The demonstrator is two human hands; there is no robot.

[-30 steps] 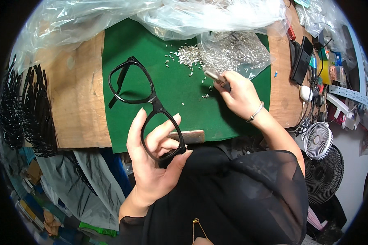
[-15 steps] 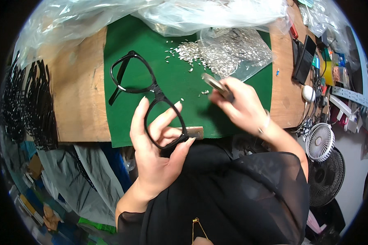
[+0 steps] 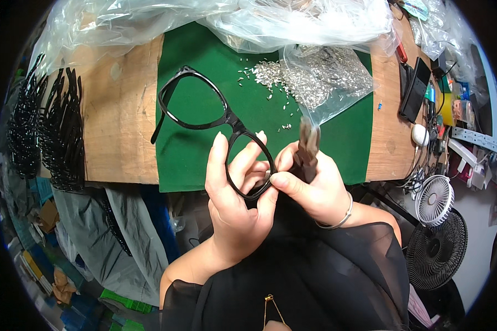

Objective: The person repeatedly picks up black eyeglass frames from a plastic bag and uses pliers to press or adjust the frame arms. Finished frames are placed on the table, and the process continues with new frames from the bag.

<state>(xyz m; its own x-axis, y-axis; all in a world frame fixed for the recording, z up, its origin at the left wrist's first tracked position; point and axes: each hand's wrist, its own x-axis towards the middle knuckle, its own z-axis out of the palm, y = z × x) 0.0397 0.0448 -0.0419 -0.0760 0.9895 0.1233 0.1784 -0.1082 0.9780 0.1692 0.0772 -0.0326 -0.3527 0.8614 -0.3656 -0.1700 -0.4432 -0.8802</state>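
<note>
My left hand [image 3: 234,218] is closed on the near rim of a black eyeglass frame [image 3: 234,121], its fingers behind and through the lens opening. One temple arm folds out at the far left of the frame; no lenses are visible. My right hand [image 3: 320,193] grips pliers [image 3: 308,144], their metal jaws upward and a little blurred. Its thumb and forefinger meet the rim's outer corner beside my left thumb; whether they pinch a small piece there is hidden. Beyond, small silvery pieces [image 3: 268,74] lie loose beside a clear plastic bag [image 3: 337,80] full of them.
A green mat [image 3: 196,160] covers the wooden table [image 3: 116,127]. Crumpled clear plastic [image 3: 292,25] lies along the far side. Black strands of temple-like parts [image 3: 61,132] hang at left. A phone [image 3: 414,91], cables and a white fan [image 3: 434,199] are at right.
My right hand has come left and down with the pliers to the frame's corner, turning the jaws upward. My left hand and the eyeglass frame sit slightly further right in the view.
</note>
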